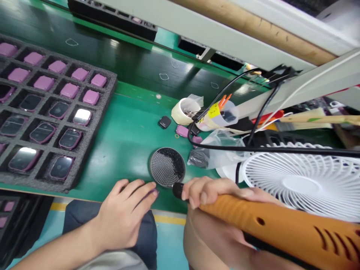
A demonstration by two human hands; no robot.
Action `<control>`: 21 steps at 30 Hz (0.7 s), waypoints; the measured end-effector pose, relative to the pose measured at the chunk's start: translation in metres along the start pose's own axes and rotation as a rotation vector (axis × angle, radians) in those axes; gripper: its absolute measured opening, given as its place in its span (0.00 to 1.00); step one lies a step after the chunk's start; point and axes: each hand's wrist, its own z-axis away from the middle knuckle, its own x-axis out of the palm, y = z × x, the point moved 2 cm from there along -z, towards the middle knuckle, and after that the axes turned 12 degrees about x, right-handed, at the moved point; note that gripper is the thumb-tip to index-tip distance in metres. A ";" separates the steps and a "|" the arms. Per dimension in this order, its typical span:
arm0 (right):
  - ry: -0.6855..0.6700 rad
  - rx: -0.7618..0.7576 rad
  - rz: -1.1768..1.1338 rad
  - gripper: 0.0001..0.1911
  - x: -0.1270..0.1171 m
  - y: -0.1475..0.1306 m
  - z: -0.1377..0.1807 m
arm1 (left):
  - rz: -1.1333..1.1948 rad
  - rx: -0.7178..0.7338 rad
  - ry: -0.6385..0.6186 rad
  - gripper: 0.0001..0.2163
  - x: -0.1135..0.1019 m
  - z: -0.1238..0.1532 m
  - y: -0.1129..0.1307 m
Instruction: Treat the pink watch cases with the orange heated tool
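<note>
Currently, at lower centre, the right hand (pixel 213 193) is wrapped firmly round an orange electric screwdriver (pixel 270 225), its black nose (pixel 177 190) just beside the round screw tray (pixel 167 167) — the left hand (pixel 126 213), curled, seems to pinch a purple part (pixel 153 192).

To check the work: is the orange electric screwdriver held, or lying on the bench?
Held: the right hand closes around the orange electric screwdriver, which is not resting on the bench.

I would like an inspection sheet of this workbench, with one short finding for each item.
Surface: green bench top, with a dark glossy section behind.
Job's things: orange electric screwdriver, small purple piece, round mesh dish of black screws, foam tray of pink devices.
Clutter: tape roll, plastic bag.
Hands: left hand pinches the purple piece; right hand grips the screwdriver.
Cables: black cable above the fan.
Surroundings: white desk fan at right.
</note>
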 end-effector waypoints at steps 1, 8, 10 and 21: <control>-0.002 0.004 0.010 0.26 0.001 -0.004 0.002 | -0.001 -0.002 0.000 0.19 0.000 0.000 0.000; -0.064 -0.031 0.037 0.25 0.003 -0.004 0.009 | -0.067 -0.039 0.057 0.12 0.006 -0.003 0.001; -0.075 -0.016 0.036 0.25 0.004 -0.001 0.011 | -0.047 -0.038 0.055 0.12 0.005 -0.003 0.001; -0.094 -0.004 0.043 0.25 0.006 0.007 0.012 | -0.063 -0.028 0.077 0.11 0.005 -0.005 0.001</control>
